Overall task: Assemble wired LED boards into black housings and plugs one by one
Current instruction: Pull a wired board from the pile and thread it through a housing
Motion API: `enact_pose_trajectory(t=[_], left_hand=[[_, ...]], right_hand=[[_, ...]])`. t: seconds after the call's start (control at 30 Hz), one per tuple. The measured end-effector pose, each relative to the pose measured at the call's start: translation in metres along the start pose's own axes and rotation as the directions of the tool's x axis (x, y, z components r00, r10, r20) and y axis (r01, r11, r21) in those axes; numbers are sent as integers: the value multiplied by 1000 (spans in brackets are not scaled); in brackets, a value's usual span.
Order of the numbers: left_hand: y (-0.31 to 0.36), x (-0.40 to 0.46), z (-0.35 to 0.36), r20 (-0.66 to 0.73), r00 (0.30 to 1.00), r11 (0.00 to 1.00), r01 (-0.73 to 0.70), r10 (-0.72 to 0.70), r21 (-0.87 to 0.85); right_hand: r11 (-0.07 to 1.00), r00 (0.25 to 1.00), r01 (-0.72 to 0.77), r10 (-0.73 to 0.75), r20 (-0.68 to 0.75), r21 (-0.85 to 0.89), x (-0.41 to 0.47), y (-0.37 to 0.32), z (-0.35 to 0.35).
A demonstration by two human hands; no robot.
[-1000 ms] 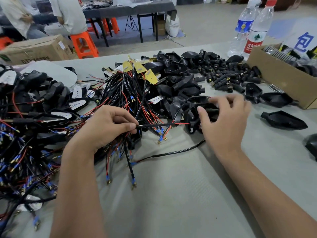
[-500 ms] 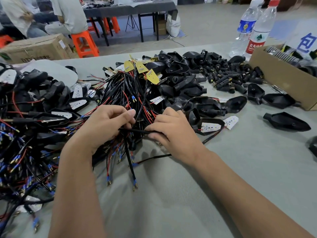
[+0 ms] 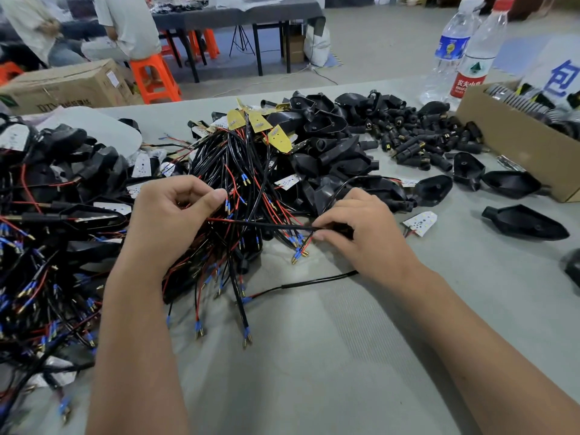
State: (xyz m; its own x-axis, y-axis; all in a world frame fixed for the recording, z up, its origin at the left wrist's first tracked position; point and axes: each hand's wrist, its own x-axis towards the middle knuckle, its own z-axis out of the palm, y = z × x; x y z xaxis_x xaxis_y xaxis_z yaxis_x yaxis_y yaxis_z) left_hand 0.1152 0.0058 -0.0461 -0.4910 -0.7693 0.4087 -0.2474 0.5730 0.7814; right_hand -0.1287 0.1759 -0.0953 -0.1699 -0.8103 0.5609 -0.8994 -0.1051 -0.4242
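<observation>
A black sheathed cable [image 3: 270,227] with red leads is stretched level between my hands above a tangle of wired LED boards [image 3: 238,171]. My left hand [image 3: 169,221] has curled fingers and holds the cable's left end. My right hand [image 3: 361,233] pinches the cable where it enters a black part mostly hidden under the fingers. A white LED board [image 3: 420,222] lies just right of that hand. Black housings [image 3: 326,142] are heaped behind, one lone housing [image 3: 524,222] lies at the right, and small black plugs [image 3: 417,136] are scattered at the back.
Finished wired housings [image 3: 53,189] pile up at the left. A cardboard box [image 3: 518,146] of parts stands at the right edge, with two water bottles [image 3: 464,48] behind it. Bare grey table [image 3: 314,356] lies in front. People sit on orange stools [image 3: 153,76] beyond.
My right hand went from the housing pile to the left hand, then slid right along the cable, drawing it taut. The white LED board now lies exposed on the table.
</observation>
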Motion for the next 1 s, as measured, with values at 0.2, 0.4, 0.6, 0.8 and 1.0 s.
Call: enact_pose_trajectory(t=[0.2,0.4,0.6,0.8,1.0], left_hand=[[1,-4,0,75,997,1000,11,-9,-27],[3,-4,1,93,994,987,64,-51,-145],[-1,-4,7,-34,999,1000,31,-31,-4],[-4,-4,10,-102,995,999,25,-20,48],[2,-6,9,13,999,998,49,-49,32]], right_hand=[[996,996,-87,86,16,32,-6,11,-13],[997,999,8,-4,45,-82,0,-6,2],[995,1000,8,-9,-13,-100,-2,-2,7],[995,998,20,-26,-65,-99,-4,-4,3],[992,999,-4,-2,-44,-124,-8,-1,-7]])
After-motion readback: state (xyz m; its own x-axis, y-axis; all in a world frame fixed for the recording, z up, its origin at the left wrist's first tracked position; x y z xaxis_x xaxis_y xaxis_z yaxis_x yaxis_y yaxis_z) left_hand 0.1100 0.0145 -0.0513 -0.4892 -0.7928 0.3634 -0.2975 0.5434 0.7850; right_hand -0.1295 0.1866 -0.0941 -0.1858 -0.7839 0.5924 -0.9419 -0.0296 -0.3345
